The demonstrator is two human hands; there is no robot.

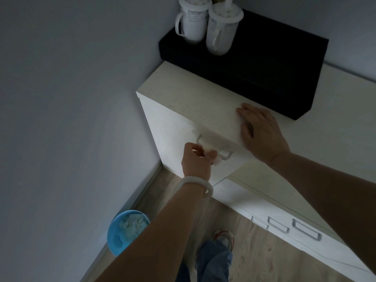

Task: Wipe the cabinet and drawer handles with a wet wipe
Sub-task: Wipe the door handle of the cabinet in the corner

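Observation:
A pale wooden cabinet (179, 123) stands in the room's corner, with a metal bar handle (225, 155) on its front. My left hand (196, 159), with a white bangle on the wrist, grips a white wet wipe (217, 159) pressed round the middle of that handle. My right hand (262, 133) lies flat with straight fingers on the cabinet top near its front edge. Lower drawer fronts to the right carry three more handles (307, 232).
A black box (264, 64) sits on the cabinet top with two white lidded mugs (207, 23) on it. A blue waste bin (126, 231) holding crumpled tissue stands on the wood floor by the left wall. My leg and shoe (219, 253) are below.

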